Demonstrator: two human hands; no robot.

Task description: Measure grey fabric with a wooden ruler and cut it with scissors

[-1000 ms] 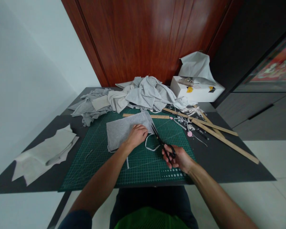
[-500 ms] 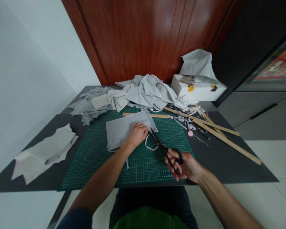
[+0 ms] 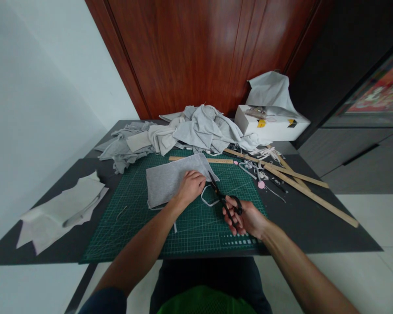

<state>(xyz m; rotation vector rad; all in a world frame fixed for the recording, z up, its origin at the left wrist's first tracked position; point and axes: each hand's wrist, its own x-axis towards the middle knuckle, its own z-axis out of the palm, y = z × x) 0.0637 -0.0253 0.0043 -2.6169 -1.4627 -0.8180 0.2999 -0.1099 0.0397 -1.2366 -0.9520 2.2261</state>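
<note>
A grey cloth piece lies flat on the green cutting mat. My left hand rests on the cloth's lower right part, its fingers curled and gripping the edge. From beneath those fingers a thin pale strip loops out onto the mat. My right hand holds black scissors by the handles, blades pointing up and left at the cloth's right edge. Whether the blades touch the cloth I cannot tell. The strip's upper end is hidden by my left hand.
Crumpled grey and cream fabric is heaped along the back. Wooden rulers lie crossed at the right, beside tangled cords and pink discs. A white box stands behind them. Cream cut cloth lies left.
My right hand has moved the scissors slightly left and up, with the blade tips closer along the cloth's right edge. My left hand has barely shifted and keeps its grip.
</note>
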